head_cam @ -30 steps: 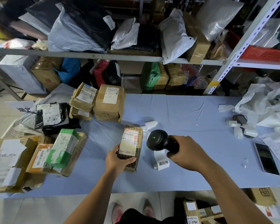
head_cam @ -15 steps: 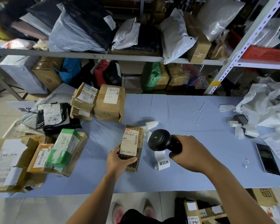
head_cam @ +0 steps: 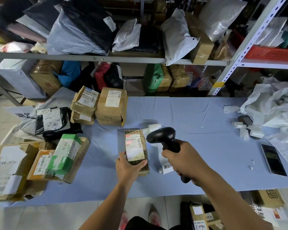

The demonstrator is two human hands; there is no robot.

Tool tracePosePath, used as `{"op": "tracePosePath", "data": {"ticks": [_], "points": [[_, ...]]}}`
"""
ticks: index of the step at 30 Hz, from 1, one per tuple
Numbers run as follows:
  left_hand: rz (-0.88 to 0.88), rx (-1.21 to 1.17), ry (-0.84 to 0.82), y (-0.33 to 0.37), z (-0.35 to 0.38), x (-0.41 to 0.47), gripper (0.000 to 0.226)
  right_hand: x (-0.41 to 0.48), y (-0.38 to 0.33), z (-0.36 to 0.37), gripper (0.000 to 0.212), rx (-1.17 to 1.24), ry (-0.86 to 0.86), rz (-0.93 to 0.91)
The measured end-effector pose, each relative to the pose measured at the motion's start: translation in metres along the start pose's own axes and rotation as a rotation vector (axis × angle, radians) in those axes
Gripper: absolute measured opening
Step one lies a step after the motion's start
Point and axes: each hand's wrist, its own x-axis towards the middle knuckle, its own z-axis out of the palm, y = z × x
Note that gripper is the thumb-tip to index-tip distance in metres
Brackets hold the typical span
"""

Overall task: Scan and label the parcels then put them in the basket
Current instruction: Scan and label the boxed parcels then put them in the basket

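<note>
A small brown patterned parcel (head_cam: pixel 137 150) with a white shipping label lies lengthwise on the blue table (head_cam: pixel 198 117). My left hand (head_cam: pixel 127 168) grips its near end, thumb on top. My right hand (head_cam: pixel 183 161) grips the handle of a black barcode scanner (head_cam: pixel 163 138), whose head points left and down at the parcel's label, close beside it. A strip of white labels (head_cam: pixel 166 168) with printed characters lies under the scanner. No basket is identifiable in view.
Two brown boxes (head_cam: pixel 111 105) stand at the table's back left. A black bag parcel (head_cam: pixel 53 122), a green parcel (head_cam: pixel 65 151) and cardboard boxes crowd the left end. White paper scraps (head_cam: pixel 273 103), label rolls (head_cam: pixel 246 130) and a phone (head_cam: pixel 273 160) lie right. Shelves of parcels stand behind.
The scanner has tilted more upright and shifted slightly right above the parcel. My left hand keeps its grip on the parcel, which has turned a little straighter.
</note>
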Motion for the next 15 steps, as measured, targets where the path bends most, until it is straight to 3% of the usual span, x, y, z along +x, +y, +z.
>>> {"op": "tracePosePath", "data": {"ticks": [15], "points": [[-0.011, 0.005, -0.011, 0.001, 0.0, 0.0, 0.083, -0.007, -0.001, 0.011, 0.02, 0.063, 0.086, 0.019]]}}
